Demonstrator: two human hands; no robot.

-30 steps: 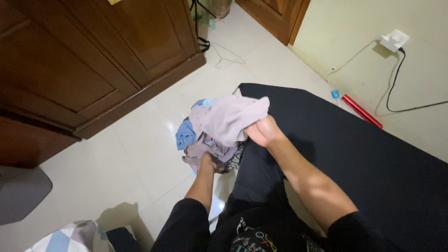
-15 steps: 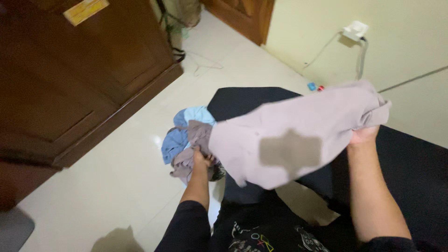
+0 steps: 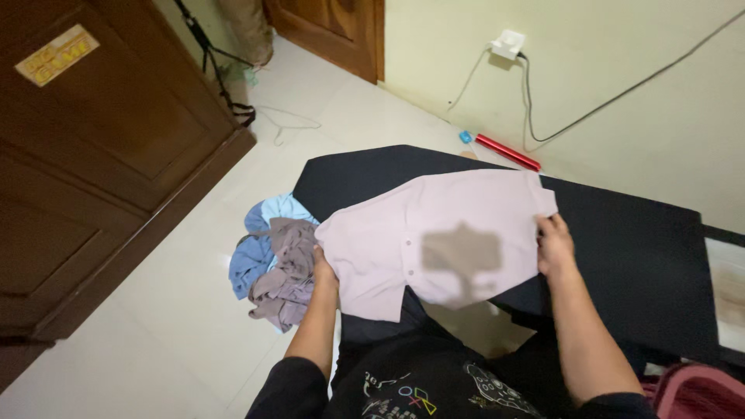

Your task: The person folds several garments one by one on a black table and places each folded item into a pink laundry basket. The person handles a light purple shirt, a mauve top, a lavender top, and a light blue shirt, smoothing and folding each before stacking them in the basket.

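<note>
- One pale mauve shirt (image 3: 434, 233) stretched flat between two hands, lying over the near-left part of one black mattress (image 3: 621, 240); buttons visible along its near edge, count unclear.
- Greyish blotch in the middle of the shirt; what it is, cannot tell.
- Left hand (image 3: 324, 268) at the shirt's left edge, fingers clamped on the fabric, mostly hidden under it.
- Right hand (image 3: 555, 247) at the shirt's right edge, fingers closed on the cloth near the far-right corner.
- Both arms in black sleeves; black printed top at bottom centre.
- One clothes pile (image 3: 272, 260) on the floor just left of the left hand, touching the mattress corner: at least one light blue piece and one mauve-grey piece, exact number cannot tell.
- White tiled floor (image 3: 171, 326) on the left and near side.
- One dark wooden wardrobe (image 3: 101, 155) far left, one yellow sticker on its door.
- One wooden door (image 3: 334, 31) at the far centre.
- One red stick-like thing (image 3: 508, 153) on the floor by the far wall, just beyond the mattress, a small blue piece at its left end.
- One white wall plug (image 3: 508, 44) on the far wall, cables hanging from it, two or more.
- One wire hanger (image 3: 283, 124) on the floor, far, near the wardrobe corner.
- One pink-red thing at the bottom-right corner, kind unclear.
</note>
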